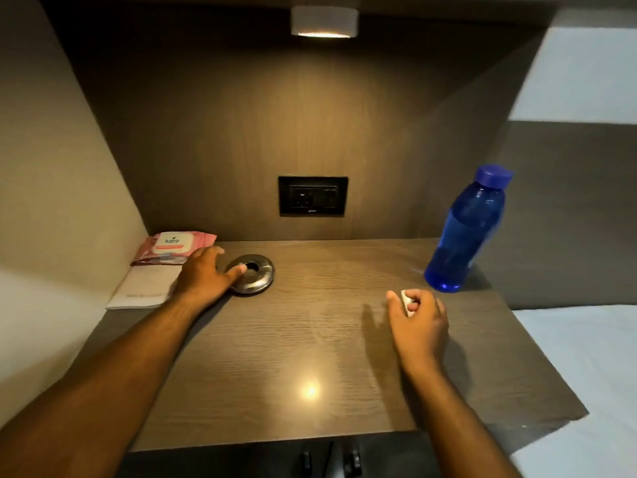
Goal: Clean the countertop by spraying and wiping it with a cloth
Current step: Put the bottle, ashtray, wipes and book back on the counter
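The brown wood-grain laminate countertop (310, 326) sits in a lit alcove, walled at the back and on the person's left, open at the front edge and on the right, where it ends near a pale bed surface. The left hand (203, 276) lies open and spread, its thumb touching the round polished metal cable grommet (253, 274) and its fingers just beside the pink flat wet-wipe packet (174, 248); a white folded paper card (143, 288) lies in front of that packet. The right hand (418, 320) is curled loosely around a small white object (406, 300), which is too hidden to identify; it may be a wadded wipe or cloth. No spray bottle shows. A translucent blue plastic water bottle with a blue screw cap (465, 232) stands near the right edge, just beyond the right hand. The surface looks hard, smooth and glossy, so a cloth should glide easily and spray may bead or run toward the open edges. The bottle, partly filled, is probably top-light yet easy to tip; it is best taken round its middle and lifted clear. The centre and front offer broad open room for strokes; the back-left corner is crowded, and the grommet's raised rim will catch a cloth.
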`<state>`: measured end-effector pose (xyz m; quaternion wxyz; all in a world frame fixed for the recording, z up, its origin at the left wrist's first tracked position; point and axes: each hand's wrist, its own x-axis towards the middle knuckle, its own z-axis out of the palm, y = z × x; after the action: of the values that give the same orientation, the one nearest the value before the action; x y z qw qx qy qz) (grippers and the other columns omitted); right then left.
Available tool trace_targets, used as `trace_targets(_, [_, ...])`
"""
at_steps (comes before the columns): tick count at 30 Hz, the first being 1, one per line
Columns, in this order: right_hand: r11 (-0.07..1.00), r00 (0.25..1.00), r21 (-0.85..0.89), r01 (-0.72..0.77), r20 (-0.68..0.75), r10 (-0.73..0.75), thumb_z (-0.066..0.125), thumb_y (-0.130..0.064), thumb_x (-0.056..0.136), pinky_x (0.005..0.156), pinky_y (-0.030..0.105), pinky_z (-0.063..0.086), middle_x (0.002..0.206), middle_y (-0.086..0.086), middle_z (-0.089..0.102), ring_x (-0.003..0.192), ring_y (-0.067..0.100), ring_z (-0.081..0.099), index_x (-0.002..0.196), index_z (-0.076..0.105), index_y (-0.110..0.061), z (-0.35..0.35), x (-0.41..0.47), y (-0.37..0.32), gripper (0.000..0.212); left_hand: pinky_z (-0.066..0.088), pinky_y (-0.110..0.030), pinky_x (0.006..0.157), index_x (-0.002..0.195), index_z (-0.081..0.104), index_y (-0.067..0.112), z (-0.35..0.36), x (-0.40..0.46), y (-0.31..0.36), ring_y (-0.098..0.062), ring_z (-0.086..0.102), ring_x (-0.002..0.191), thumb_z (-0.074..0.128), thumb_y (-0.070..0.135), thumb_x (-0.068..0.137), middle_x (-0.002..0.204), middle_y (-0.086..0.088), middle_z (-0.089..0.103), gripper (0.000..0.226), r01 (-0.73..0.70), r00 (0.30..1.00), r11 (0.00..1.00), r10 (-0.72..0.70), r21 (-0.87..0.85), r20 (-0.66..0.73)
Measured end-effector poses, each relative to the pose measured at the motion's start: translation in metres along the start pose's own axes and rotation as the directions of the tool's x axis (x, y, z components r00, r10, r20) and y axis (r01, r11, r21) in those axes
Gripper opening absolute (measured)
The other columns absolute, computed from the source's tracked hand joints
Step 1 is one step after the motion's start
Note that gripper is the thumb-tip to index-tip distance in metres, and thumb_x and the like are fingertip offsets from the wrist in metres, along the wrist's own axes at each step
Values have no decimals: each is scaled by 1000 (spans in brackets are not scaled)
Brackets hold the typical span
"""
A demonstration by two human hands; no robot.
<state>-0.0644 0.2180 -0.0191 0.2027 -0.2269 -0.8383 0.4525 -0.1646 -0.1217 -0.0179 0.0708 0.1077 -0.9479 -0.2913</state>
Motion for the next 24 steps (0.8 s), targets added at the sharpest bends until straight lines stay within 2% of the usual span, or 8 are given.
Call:
trace_targets(3, [995,975,51,90,199,-99,67,-40,86,75,28,44,107,2,64,88,13,60,114,65,-20,59,-5,-56,34,45,-40,94,132,49,15,-28,8,-21,-35,50,120,64,42,85,137,-14,51,56,108,989,994,-110,-18,-97])
trace_targets(5, [990,911,98,97,393,-128,67,-39,87,80,37,53,109,6,67,90,20,65,120,62,-15,103,-17,-95,42,45,-38,96,133,51,15,-48,16,-36,-35,52,120,63,32,87,136,-14,54,50,160,979,985,-167,-68,-117])
trace_targets(8, [982,807,107,155,559,-188,69,-40,86,94,37,50,118,9,68,108,25,64,129,59,-10,164,-40,-141,53,45,-32,83,125,57,25,-76,24,-55,-32,61,106,61,34,86,124,-8,64,40,224,969,968,-233,-109,-79])
trace_targets(10, [980,770,114,165,606,-200,69,-40,85,98,40,49,122,12,67,114,29,62,130,58,-8,193,-50,-164,57,50,-36,84,117,61,29,-88,27,-63,-30,64,95,61,42,79,114,-5,69,40,227,972,970,-231,-81,-34])
trace_targets(14, [984,695,170,50,702,-156,68,-25,85,81,52,59,103,16,71,92,36,70,120,62,-7,243,-62,-192,39,52,-37,78,121,51,33,-94,38,-79,-27,61,88,61,36,76,112,-3,65,46,241,970,971,-241,-7,-30])
trace_targets(17, [985,636,173,-5,761,-130,62,-15,89,73,50,61,98,11,68,86,34,69,103,64,-18,273,-64,-201,14,50,-37,83,134,43,32,-89,49,-88,-28,61,103,66,31,81,125,-3,62,58,173,985,983,-174,65,-5])
trace_targets(21, [990,636,134,-47,768,-74,61,-6,88,48,32,55,94,15,68,67,26,62,116,67,-11,308,-66,-200,29,45,-37,94,146,30,30,-75,61,-102,-30,54,119,58,12,84,138,-7,53,70,145,988,988,-148,57,50])
trace_targets(24, [992,703,115,59,700,-123,68,-10,85,81,44,58,115,18,69,96,33,67,120,65,-9,326,-72,-197,36,45,-34,92,150,20,32,-63,57,-113,-31,53,119,51,9,87,140,-7,50,74,157,984,987,-160,36,83])
